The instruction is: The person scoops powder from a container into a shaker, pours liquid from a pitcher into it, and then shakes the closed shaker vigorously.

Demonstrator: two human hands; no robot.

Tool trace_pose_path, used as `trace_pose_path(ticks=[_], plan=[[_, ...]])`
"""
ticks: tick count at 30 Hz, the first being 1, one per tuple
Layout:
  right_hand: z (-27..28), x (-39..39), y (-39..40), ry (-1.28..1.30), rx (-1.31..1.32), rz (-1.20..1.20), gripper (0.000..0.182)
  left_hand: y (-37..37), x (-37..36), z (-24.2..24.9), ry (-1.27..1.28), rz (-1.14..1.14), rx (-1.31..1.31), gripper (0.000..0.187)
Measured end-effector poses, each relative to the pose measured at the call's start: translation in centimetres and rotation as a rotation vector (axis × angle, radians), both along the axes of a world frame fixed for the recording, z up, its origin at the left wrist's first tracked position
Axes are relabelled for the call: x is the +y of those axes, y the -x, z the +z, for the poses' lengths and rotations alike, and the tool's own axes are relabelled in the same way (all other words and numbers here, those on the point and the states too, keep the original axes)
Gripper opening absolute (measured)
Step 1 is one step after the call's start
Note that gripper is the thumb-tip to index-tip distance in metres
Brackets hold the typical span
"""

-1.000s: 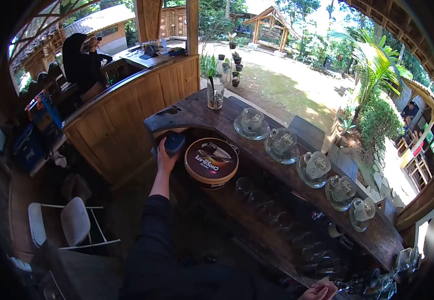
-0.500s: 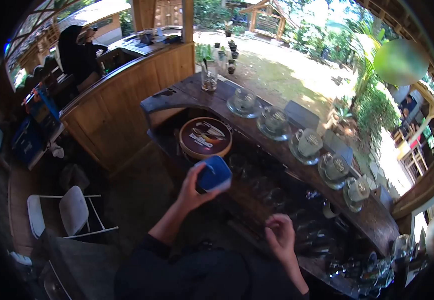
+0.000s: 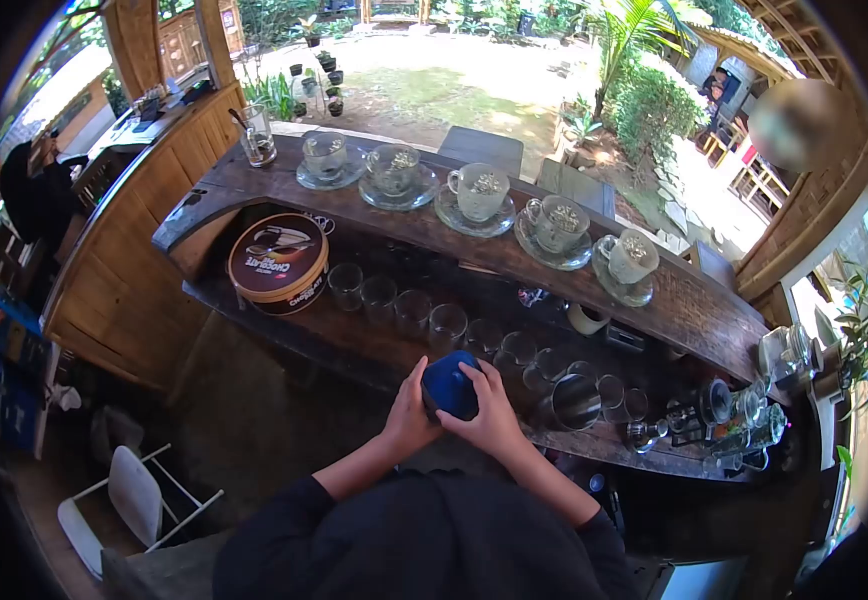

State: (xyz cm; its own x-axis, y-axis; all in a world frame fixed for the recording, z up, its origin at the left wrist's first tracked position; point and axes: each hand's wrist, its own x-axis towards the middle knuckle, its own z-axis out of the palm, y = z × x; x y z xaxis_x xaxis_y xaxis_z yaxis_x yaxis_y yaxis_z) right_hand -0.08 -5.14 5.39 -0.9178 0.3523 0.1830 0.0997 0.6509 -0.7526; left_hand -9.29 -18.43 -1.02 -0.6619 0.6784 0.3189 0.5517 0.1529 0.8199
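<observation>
Both of my hands hold a small container with a blue lid (image 3: 451,388) in front of my body, its lid turned up toward me. My left hand (image 3: 412,412) wraps the container's left side. My right hand (image 3: 487,408) grips it from the right, with fingers over the lid's edge. What is inside the container is hidden. Just beyond the hands, clear drinking glasses (image 3: 447,325) stand in a row on the lower counter shelf. Glass cups (image 3: 481,190) on saucers, with something pale in them, line the upper ledge.
A round brown chocolate tub (image 3: 276,262) stands left on the lower shelf. A tall glass jar with a utensil (image 3: 257,140) is at the ledge's left end. Glass jugs (image 3: 744,415) crowd the right end. Behind on the left are a folding chair (image 3: 139,495) and another person (image 3: 39,195).
My right hand has moved in from the right and taken hold of the container alongside the left. My view has turned to the right, shifting the counter leftward.
</observation>
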Motion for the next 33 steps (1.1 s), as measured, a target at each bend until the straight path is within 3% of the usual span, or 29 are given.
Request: trace_pose_path(ticks=[1, 7, 11, 14, 15, 17, 19, 21, 23, 25, 33], plan=[[-0.2, 0.0, -0.1, -0.018, 0.013, -0.002, 0.077, -0.1, 0.2, -0.6, -0.013, 0.003, -0.103, 0.103], [0.0, 0.8, -0.3, -0.06, 0.015, 0.032, 0.076, -0.3, 0.1, -0.5, 0.008, -0.043, -0.014, 0.105], [0.6, 1.6, -0.2, -0.089, -0.003, 0.098, 0.075, 3.5, -5.2, 1.6, -0.154, -0.057, -0.019, 0.091], [0.8, 1.2, -0.2, -0.093, -0.012, 0.111, 0.074, 12.2, -10.8, 1.2, -0.28, 0.524, 0.198, 0.04], [0.8, 1.0, -0.2, -0.093, -0.005, 0.132, 0.074, 16.1, -12.9, 0.8, -0.292, 0.74, 0.162, 0.028], [1.0, 0.5, -0.3, -0.025, -0.021, 0.068, 0.074, 24.1, -17.1, -0.1, -0.223, 1.019, 0.377, 0.017], [1.0, 0.0, -0.3, -0.015, -0.017, 0.048, 0.073, 30.0, -20.0, -1.6, 0.029, 1.104, 0.234, 0.019], [0.3, -0.1, -0.4, -0.05, 0.036, -0.014, 0.072, 33.8, -20.6, -1.7, 0.116, 1.086, 0.123, 0.021], [0.3, -0.6, -0.3, -0.047, 0.044, -0.052, 0.071, 35.5, -20.6, -1.7, 0.208, 1.057, 0.011, 0.025], [0.1, -0.8, -0.3, -0.045, 0.048, -0.096, 0.07, 35.1, -19.7, 0.4, 0.531, 1.117, -0.206, 0.032], [0.4, -1.5, -0.6, -0.059, 0.086, -0.125, 0.064, 37.3, -21.4, -0.7, 0.566, 1.046, -0.236, 0.039]])
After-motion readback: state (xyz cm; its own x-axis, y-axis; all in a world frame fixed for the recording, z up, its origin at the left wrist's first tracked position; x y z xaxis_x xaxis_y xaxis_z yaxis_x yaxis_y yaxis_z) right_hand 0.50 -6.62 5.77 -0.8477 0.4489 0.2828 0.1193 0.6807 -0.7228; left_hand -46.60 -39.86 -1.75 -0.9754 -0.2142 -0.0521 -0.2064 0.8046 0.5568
